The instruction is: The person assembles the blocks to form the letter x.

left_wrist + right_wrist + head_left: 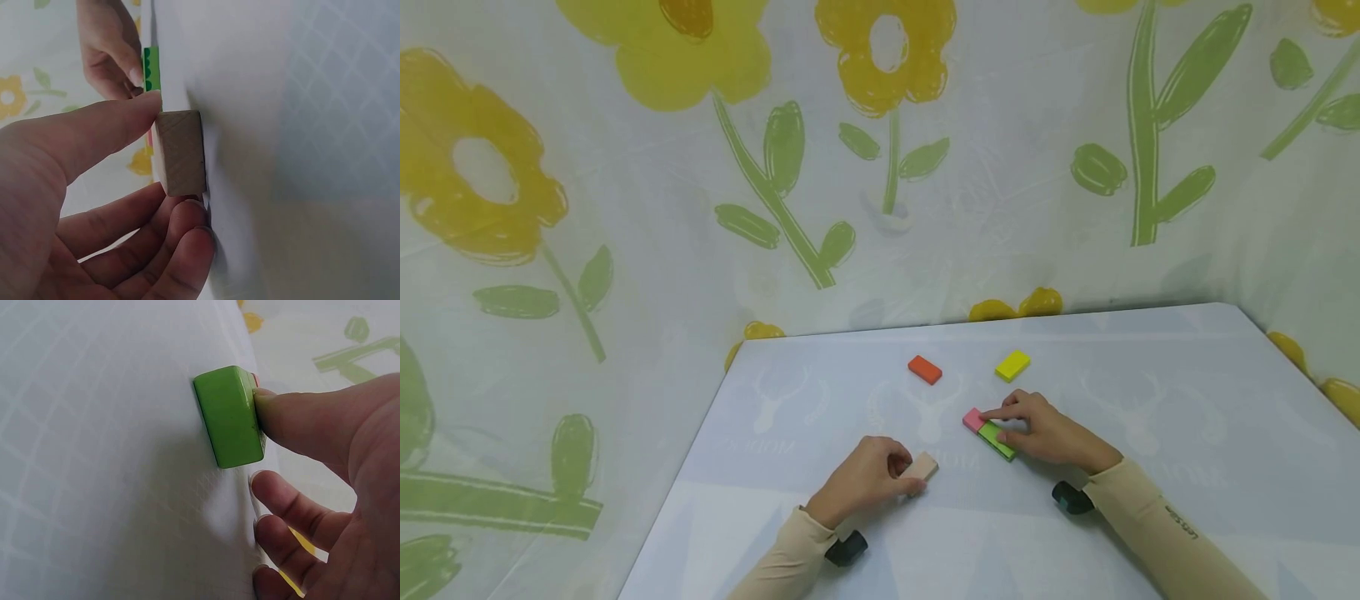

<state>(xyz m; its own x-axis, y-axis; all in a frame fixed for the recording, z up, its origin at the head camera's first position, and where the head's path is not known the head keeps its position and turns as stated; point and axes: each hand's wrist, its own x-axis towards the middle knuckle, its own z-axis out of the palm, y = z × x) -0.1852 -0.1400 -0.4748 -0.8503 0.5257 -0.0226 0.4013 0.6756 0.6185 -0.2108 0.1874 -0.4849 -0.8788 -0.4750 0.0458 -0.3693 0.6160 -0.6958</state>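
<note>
A plain wooden block (922, 468) lies on the table, with the thumb and curled fingers of my left hand (870, 477) at its opposite sides, pinching it. In the left wrist view the wooden block (181, 153) shows its end grain. My right hand (1043, 425) lies over a green block (997, 442) and a pink block (973, 419), which sit end to end. Its thumb rests on the green one and its index finger on the pink one. In the right wrist view the thumb presses the green block (230, 419), and the other fingers stay off it.
An orange-red block (924, 369) and a yellow block (1012, 365) lie apart, farther back on the table (820, 392). A flower-patterned cloth (970, 208) hangs behind the table's back edge. Dark wrist cameras (847, 548) sit under both sleeves.
</note>
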